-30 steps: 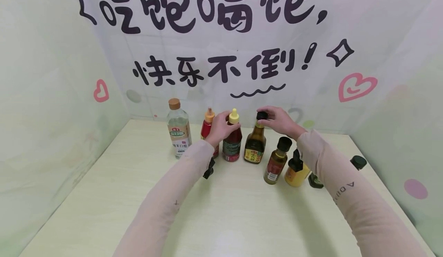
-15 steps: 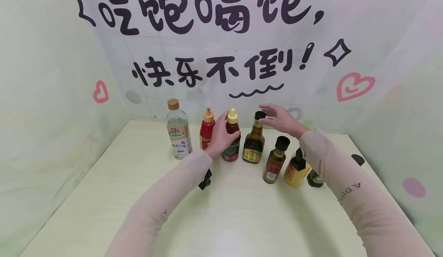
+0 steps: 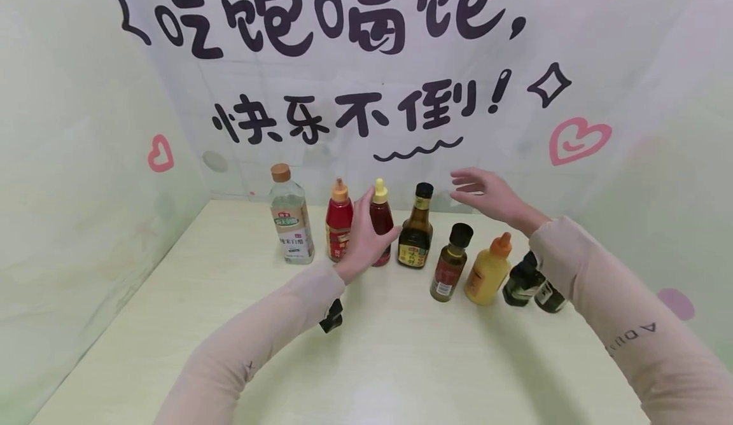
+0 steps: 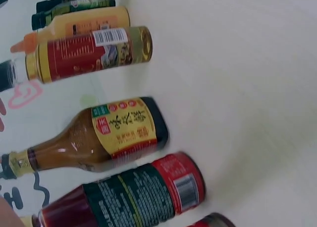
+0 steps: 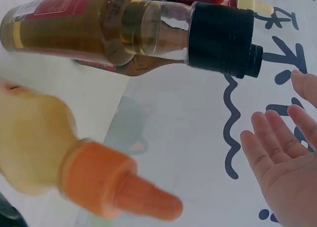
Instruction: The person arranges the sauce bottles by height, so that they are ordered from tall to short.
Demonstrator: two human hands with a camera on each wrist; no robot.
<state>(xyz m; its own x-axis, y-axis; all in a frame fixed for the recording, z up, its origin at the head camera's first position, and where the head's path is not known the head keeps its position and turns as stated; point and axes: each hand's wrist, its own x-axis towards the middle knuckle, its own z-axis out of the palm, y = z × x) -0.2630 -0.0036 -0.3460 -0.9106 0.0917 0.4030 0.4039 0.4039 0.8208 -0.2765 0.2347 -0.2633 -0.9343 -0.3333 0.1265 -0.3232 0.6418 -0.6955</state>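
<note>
My left hand (image 3: 364, 237) is beside a dark red sauce bottle (image 3: 382, 218) with a yellow nozzle, thumb and fingers spread around its upper part and covering some of it. In the left wrist view, only a sliver of that hand shows by the cap. My right hand (image 3: 487, 195) is raised, empty, with extended fingers, right of a soy sauce bottle (image 3: 415, 240) with a black cap. The right wrist view shows its palm and fingers (image 5: 267, 142) apart from the bottles. Nearest that hand below stand a black-capped bottle with a red label (image 3: 446, 272) and a yellow squeeze bottle (image 3: 487, 275).
Left of the left hand are a red squeeze bottle (image 3: 339, 221) and a clear vinegar bottle (image 3: 292, 228) with a brown cap. Two dark green bottles (image 3: 520, 285) stand at right, partly behind the right sleeve. A printed cloth wall (image 3: 321, 164) backs the pale table (image 3: 366, 361).
My right hand has let go of the soy sauce bottle's cap and moved right. My left hand has loosened from the yellow-topped bottle and shifted slightly down. The head view has turned slightly right.
</note>
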